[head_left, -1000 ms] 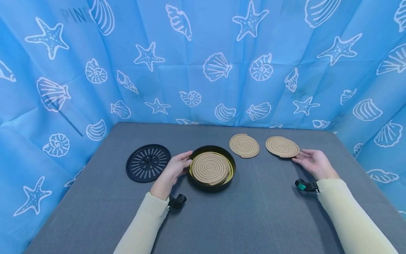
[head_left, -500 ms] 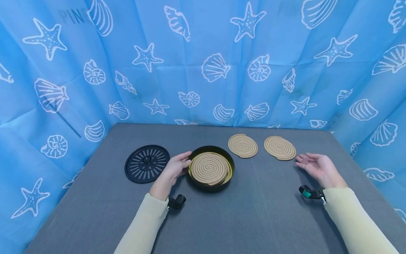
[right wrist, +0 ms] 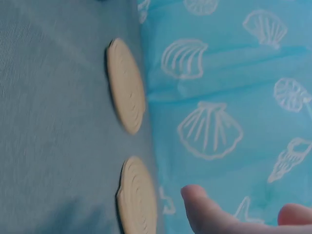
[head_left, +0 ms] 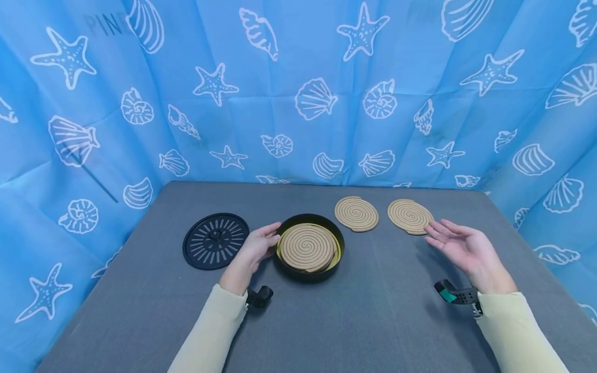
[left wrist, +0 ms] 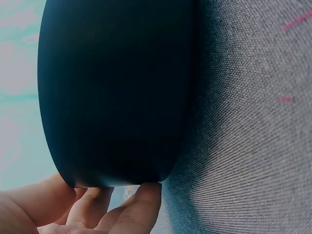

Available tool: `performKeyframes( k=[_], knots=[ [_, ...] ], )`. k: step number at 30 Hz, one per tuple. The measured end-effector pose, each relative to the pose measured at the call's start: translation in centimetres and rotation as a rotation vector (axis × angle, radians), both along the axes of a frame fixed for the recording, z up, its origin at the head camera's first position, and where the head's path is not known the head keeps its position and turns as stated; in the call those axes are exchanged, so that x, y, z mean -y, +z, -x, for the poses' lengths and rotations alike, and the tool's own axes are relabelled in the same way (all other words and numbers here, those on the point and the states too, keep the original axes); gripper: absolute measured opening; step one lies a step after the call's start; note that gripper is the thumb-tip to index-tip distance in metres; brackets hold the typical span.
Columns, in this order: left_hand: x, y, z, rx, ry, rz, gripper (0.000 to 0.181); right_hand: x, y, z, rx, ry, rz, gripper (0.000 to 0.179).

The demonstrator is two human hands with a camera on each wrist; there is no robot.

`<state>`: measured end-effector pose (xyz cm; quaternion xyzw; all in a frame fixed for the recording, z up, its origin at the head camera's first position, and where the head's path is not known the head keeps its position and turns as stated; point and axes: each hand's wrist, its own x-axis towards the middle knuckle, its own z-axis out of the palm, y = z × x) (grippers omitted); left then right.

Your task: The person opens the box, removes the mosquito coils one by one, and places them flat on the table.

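Observation:
A round black tin [head_left: 310, 274] with a yellow inside holds stacked tan mosquito coils [head_left: 308, 247]. At its left side my left hand [head_left: 252, 251] holds the tin's edge; the left wrist view has the thumb and fingers against the dark wall [left wrist: 117, 97]. Two more mosquito coils lie flat on the table to the tin's right: a nearer-to-tin coil [head_left: 356, 213] and a right-hand coil [head_left: 409, 216]. My right hand [head_left: 466, 251] hovers with fingers extended and palm up, holding nothing, its fingertips overlapping the right-hand coil's edge in the head view.
The slotted black lid [head_left: 216, 241] with a small centre knob lies on the grey table [head_left: 364, 321], left of the tin. A blue curtain [head_left: 298, 77] with shell and starfish prints hangs behind and at both sides.
The right-hand mosquito coil, tilted at my right fingertips a second ago, now lies flat. My right hand let it go, drew back, then rose slightly. My left hand stays at the tin.

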<state>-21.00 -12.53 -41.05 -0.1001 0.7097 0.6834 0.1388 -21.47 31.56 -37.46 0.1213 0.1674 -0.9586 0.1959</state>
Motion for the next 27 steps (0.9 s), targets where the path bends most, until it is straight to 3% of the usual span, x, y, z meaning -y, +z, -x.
performKeyframes(
  k=[14, 27],
  knots=[
    [-0.1, -0.1, 0.0, -0.003, -0.006, 0.004, 0.044, 4.2, 2.2, -2.2, -0.122, 0.056, -0.070, 0.072],
    [-0.1, -0.2, 0.1, -0.022, -0.007, -0.011, 0.043, 7.6, 3.9, -3.3, -0.276, 0.170, -0.195, 0.071]
  ],
)
